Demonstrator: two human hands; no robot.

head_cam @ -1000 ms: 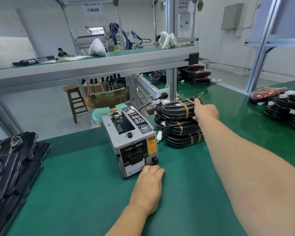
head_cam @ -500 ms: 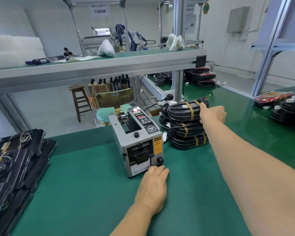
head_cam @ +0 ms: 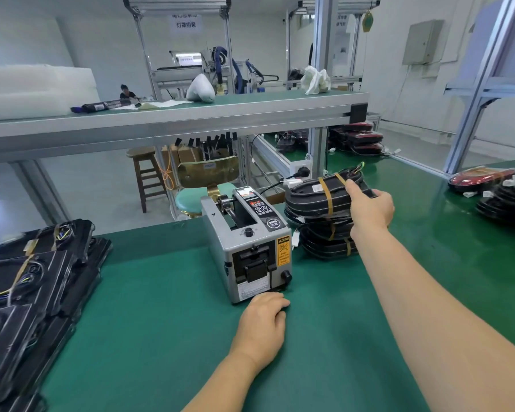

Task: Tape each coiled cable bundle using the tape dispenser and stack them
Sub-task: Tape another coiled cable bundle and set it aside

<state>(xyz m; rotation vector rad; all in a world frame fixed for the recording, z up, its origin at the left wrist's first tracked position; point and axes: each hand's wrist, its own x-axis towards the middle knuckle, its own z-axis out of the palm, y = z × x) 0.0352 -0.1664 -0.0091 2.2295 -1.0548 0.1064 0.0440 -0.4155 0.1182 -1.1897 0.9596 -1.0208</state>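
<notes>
A factory assembly floor. Long green-matted worktop (head_cam: 167, 292) lines run under aluminium-profile frames (head_cam: 324, 55), with an overhead shelf (head_cam: 173, 120), stools (head_cam: 144, 173) and stacked parts (head_cam: 360, 139) at further stations.

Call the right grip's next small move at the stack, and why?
Probably slide the top bundle back square over the stack, then let go. The right grip holds its right end; it already has tape bands and overhangs toward the dispenser. The left grip rests idle on the table.
</notes>
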